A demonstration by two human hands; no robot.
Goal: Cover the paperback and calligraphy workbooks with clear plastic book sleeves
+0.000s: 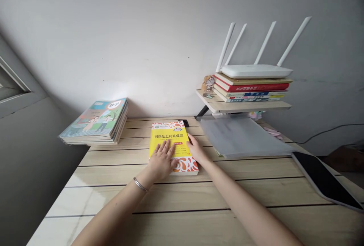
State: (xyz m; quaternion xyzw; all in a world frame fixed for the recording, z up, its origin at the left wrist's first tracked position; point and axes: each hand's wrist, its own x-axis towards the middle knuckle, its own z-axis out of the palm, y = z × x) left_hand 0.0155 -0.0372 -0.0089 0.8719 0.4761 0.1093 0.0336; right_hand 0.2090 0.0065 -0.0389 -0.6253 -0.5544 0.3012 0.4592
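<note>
Pale planks with dark seams make up the desk (113, 200), which meets a plain whitish wall (159, 41) at its far edge. Near the middle, within easy reach of me, lies a yellow book (181, 148), flat and cover up, with orange and red swirls along its top and bottom bands. My left hand (163, 159) is spread wide and laid palm down over the lower left of the cover, holding nothing (a silver bracelet (140, 184) circles that wrist). My right hand (195, 148) rests against the book's right edge with its fingers bent; I cannot tell whether it pinches the book or only touches it.

To the left, well apart from my hands, sits a stack of textbooks (95, 121) with a blue illustrated cover on top. On the right, a translucent folder (244, 139) lies just beyond my right hand, with a dark-screened tablet (324, 179) near its corner. Behind it, a raised shelf (250, 106) carries a pile of books (253, 87), topped by a white router (256, 71) with four antennas.
</note>
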